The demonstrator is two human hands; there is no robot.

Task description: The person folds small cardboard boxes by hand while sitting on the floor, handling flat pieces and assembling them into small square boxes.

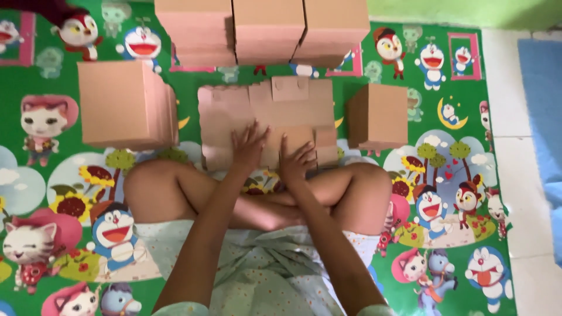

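Head view: 1 flat cardboard blank (266, 120), long axis left-right, just beyond crossed legs. Left hand (247, 146) and right hand (295, 161) spread flat on its near edge; folded boxes (126, 105) surround.

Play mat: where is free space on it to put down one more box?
Bare mat lies right of the small box, and more below the big left box. Crowded: the flat cardboard under both hands, and the stacked boxes behind.
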